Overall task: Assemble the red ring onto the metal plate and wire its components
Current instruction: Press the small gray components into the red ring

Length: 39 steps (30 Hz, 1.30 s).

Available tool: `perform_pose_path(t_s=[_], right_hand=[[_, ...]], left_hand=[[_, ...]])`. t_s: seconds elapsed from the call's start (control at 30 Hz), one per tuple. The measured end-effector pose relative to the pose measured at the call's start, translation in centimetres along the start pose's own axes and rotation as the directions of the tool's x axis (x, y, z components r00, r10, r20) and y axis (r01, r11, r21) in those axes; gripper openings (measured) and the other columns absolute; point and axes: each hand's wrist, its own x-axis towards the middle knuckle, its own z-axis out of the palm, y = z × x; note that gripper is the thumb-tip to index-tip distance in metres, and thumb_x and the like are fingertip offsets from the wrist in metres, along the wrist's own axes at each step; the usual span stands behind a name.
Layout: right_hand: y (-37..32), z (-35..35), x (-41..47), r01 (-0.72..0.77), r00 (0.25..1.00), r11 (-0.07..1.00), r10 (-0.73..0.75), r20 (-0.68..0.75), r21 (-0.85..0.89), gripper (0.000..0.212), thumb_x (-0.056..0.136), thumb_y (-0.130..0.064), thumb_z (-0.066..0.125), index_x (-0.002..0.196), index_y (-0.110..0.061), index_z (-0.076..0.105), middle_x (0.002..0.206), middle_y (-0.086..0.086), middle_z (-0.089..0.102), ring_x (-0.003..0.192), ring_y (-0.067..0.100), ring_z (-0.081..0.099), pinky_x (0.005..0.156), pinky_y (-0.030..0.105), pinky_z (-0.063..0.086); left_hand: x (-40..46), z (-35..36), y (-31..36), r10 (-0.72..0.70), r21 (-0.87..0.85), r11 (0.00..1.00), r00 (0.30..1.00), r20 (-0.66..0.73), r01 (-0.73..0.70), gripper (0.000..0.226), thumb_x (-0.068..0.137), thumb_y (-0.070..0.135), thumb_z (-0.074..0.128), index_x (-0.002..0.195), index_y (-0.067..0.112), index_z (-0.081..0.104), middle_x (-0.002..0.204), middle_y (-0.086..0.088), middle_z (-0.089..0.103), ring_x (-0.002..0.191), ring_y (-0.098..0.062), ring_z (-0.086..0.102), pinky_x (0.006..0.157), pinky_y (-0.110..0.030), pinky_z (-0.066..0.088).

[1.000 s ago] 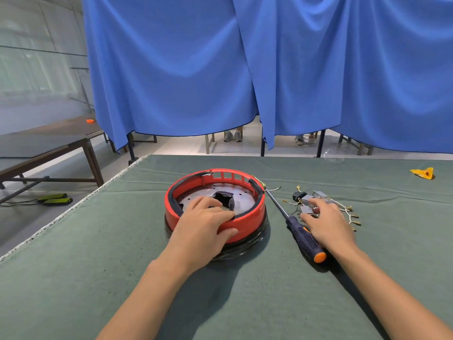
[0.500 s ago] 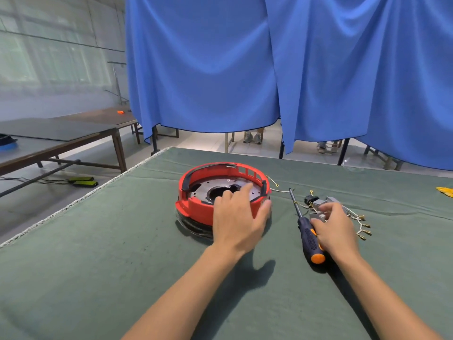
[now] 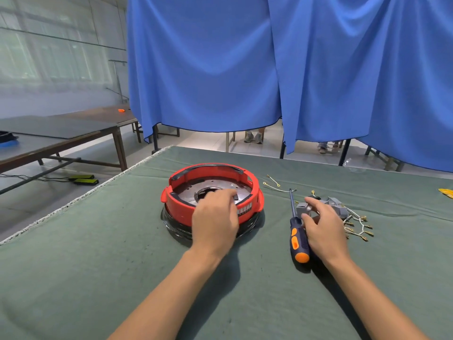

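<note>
The red ring (image 3: pixel 181 209) sits around the round metal plate (image 3: pixel 188 192) on a black base, at the middle of the green table. A black strip lines the ring's far rim. My left hand (image 3: pixel 215 222) lies over the ring's near rim, with its fingers curled over the edge onto the plate; the thumb is hidden. My right hand (image 3: pixel 321 227) pinches a grey connector block (image 3: pixel 302 208) between thumb and fingers. More grey parts (image 3: pixel 335 204) and wires with gold terminals (image 3: pixel 360 227) lie just beyond that hand.
A screwdriver (image 3: pixel 297 241) with a black and orange handle lies left of my right hand, tip pointing away. Loose wires (image 3: pixel 272 180) lie behind it. A yellow piece (image 3: pixel 446 192) is at the right edge. The table's left edge (image 3: pixel 73 200) runs diagonally; blue curtains hang behind.
The red ring has turned on the plate, so its black strip went from the left side to the back. My left hand slid right along the near rim. My right hand stayed at the grey parts.
</note>
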Motion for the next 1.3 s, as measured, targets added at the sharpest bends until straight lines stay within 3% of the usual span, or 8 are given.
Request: perform_pose_path(t_s=[0.23, 0.33, 0.47, 0.6, 0.73, 0.9, 1.07, 1.3], right_hand=[[-1.0, 0.1, -0.5, -0.020, 0.999, 0.999, 0.018, 0.041, 0.050, 0.033, 0.090, -0.015, 0.062, 0.123, -0.012, 0.062, 0.120, 0.007, 0.063, 0.111, 0.022, 0.054, 0.090, 0.029, 0.037], [-1.6, 0.1, -0.8, -0.014, 0.999, 0.989, 0.007, 0.044, 0.145, 0.030, 0.089, -0.011, 0.063, 0.118, -0.017, 0.064, 0.108, 0.000, 0.063, 0.102, 0.014, 0.055, 0.084, 0.025, 0.039], [-2.9, 0.4, -1.7, 0.002, 0.998, 0.954, -0.021, 0.060, 0.299, 0.037, 0.087, -0.001, 0.059, 0.100, -0.036, 0.061, 0.099, -0.015, 0.060, 0.093, -0.001, 0.056, 0.074, 0.018, 0.043], [-3.5, 0.7, -2.3, -0.006, 0.999, 0.934, -0.012, 0.049, 0.358, 0.036, 0.088, 0.000, 0.058, 0.090, -0.036, 0.063, 0.093, -0.016, 0.059, 0.090, 0.014, 0.058, 0.077, 0.031, 0.048], [-3.8, 0.6, -2.6, 0.006, 1.000, 0.922, -0.007, -0.001, 0.387, 0.035, 0.088, -0.002, 0.061, 0.090, -0.036, 0.064, 0.090, -0.014, 0.061, 0.075, 0.002, 0.060, 0.066, 0.024, 0.050], [-4.6, 0.6, -2.9, 0.044, 0.999, 0.922, -0.035, -0.028, 0.385, 0.032, 0.085, -0.002, 0.065, 0.101, -0.030, 0.066, 0.095, -0.005, 0.065, 0.053, 0.009, 0.063, 0.060, 0.036, 0.057], [-5.5, 1.6, -3.7, 0.107, 0.994, 0.957, -0.099, -0.042, 0.269, 0.045, 0.077, -0.002, 0.068, 0.103, -0.037, 0.057, 0.090, -0.013, 0.063, 0.064, 0.005, 0.059, 0.065, 0.018, 0.049], [-5.7, 1.7, -4.2, 0.186, 0.981, 0.954, -0.170, -0.089, 0.233, 0.032, 0.076, -0.015, 0.075, 0.094, -0.035, 0.059, 0.088, -0.018, 0.059, 0.065, -0.003, 0.055, 0.063, 0.002, 0.038]], left_hand=[[-0.6, 1.0, 1.6, 0.013, -0.103, 0.995, 0.992, 0.125, 0.000, 0.050, 0.080, 0.038, 0.047, 0.123, 0.016, 0.058, 0.110, 0.001, 0.065, 0.102, -0.020, 0.056, 0.088, -0.033, 0.032], [0.1, 0.3, 1.0, -0.065, -0.211, 0.974, 0.994, 0.087, 0.082, 0.040, 0.080, 0.041, 0.051, 0.106, 0.015, 0.066, 0.087, 0.004, 0.068, 0.086, -0.020, 0.061, 0.085, -0.035, 0.035], [0.8, -0.6, -1.2, -0.066, -0.274, 0.957, 0.991, 0.112, 0.095, 0.035, 0.081, 0.045, 0.054, 0.089, 0.014, 0.066, 0.057, 0.014, 0.046, 0.061, -0.017, 0.051, 0.082, -0.035, 0.037], [0.8, -0.8, -1.9, 0.059, -0.129, 0.991, 0.987, 0.148, -0.040, 0.029, 0.084, 0.041, 0.066, 0.086, 0.012, 0.067, 0.071, 0.012, 0.055, 0.076, -0.019, 0.054, 0.083, -0.036, 0.036], [0.6, -0.5, -0.9, 0.204, -0.063, 0.978, 0.968, 0.145, -0.197, 0.023, 0.087, 0.032, 0.057, 0.089, 0.012, 0.069, 0.085, -0.001, 0.066, 0.085, -0.025, 0.057, 0.078, -0.037, 0.041], [0.0, 0.3, -0.8, 0.263, 0.040, 0.959, 0.933, 0.245, -0.280, 0.029, 0.087, 0.038, 0.061, 0.110, 0.022, 0.064, 0.100, 0.004, 0.068, 0.099, -0.019, 0.056, 0.089, -0.031, 0.031], [0.2, 0.5, -1.3, 0.228, 0.055, 0.968, 0.949, 0.217, -0.245, 0.029, 0.086, 0.038, 0.062, 0.112, 0.025, 0.064, 0.102, 0.006, 0.069, 0.098, -0.019, 0.055, 0.091, -0.034, 0.033], [0.0, 0.9, -1.4, 0.203, 0.057, 0.974, 0.955, 0.218, -0.220, 0.029, 0.087, 0.038, 0.060, 0.114, 0.026, 0.062, 0.107, 0.008, 0.068, 0.101, -0.017, 0.057, 0.092, -0.034, 0.030]])
